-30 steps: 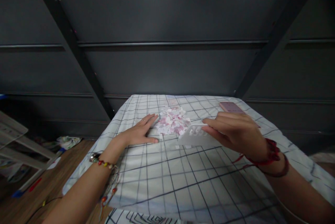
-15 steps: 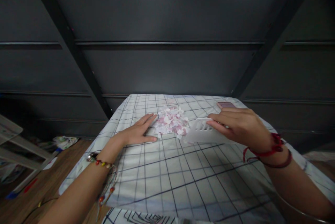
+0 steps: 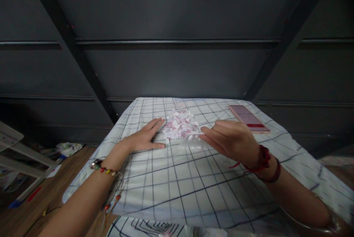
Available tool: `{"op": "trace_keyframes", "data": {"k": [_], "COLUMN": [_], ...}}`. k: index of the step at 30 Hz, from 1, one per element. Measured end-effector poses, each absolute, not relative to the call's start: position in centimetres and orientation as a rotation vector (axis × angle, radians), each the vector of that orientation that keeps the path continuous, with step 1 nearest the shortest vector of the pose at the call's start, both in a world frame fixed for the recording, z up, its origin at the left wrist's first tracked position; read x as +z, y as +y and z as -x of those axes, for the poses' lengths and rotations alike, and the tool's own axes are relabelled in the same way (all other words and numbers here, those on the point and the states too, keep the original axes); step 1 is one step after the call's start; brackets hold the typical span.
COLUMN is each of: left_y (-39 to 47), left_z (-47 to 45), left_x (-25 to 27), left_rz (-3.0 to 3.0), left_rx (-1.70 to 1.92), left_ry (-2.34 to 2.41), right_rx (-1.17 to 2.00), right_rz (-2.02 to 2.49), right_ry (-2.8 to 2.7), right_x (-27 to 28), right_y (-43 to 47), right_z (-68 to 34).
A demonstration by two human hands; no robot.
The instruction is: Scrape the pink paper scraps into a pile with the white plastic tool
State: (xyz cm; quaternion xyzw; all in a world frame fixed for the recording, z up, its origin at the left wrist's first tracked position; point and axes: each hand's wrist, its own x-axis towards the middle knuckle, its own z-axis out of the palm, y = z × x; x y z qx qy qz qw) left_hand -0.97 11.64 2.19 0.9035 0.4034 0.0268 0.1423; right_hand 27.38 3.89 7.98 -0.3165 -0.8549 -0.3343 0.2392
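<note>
A heap of torn white and pink paper scraps [image 3: 181, 123] lies on the checked tablecloth [image 3: 177, 185]. My left hand [image 3: 146, 135] rests flat on the cloth at the heap's left side, fingers stretched out and thumb apart, holding nothing. In my right hand [image 3: 228, 137] is a white slotted plastic dustpan-like scoop [image 3: 195, 141], gripped by its upper edge. The scoop is tilted, its lower edge by the near right side of the scraps. My right fingers and motion blur hide part of its shape.
A pink phone [image 3: 247, 119] lies on the cloth behind my right hand. A dark panelled wall [image 3: 177, 71] stands at the table's far edge. To the left are a white frame [image 3: 27, 152] and a crumpled bag [image 3: 69, 149] on the wooden floor.
My right hand has moved left with the scoop, bringing it nearer the front of the heap and uncovering the phone. My left hand has stayed almost in place.
</note>
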Motion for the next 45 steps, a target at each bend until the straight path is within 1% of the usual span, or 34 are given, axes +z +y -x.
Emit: {"op": "trace_keyframes", "data": {"k": [4,10,19,27,31,37,45], "left_y": [11.7,12.0,12.3,12.4,12.4,12.2,12.3], "left_z": [1.1,1.4,1.6,1.6,1.6,1.5,1.8], "left_x": [2.2,1.8,1.2,1.0,0.9,1.3,1.0], "left_rz": [-2.590,-2.592,-2.567,-2.556,-2.564,-2.508,-2.517], "left_rx": [0.078,0.091,0.064,0.056,0.042,0.014,0.030], "left_ry": [1.180,1.194,1.255,1.279,1.275,1.278,1.245], "right_rx": [-0.939,-0.999,-0.871,-0.863,-0.924,-0.934,-0.771], "right_rz": [0.729,0.676,0.482,0.377,0.445,0.785,0.960], "right_ry": [-2.280,-2.249,-2.318,-2.281,-2.246,-2.316,-2.459], "right_x": [8.0,7.7,6.5,7.8,8.2,8.5,8.6], "right_y": [3.3,3.0,2.7,2.7,2.7,2.7,2.2], "right_z": [-26.8,-26.3,-24.3,-26.0,-26.4,-26.9,-26.6]}}
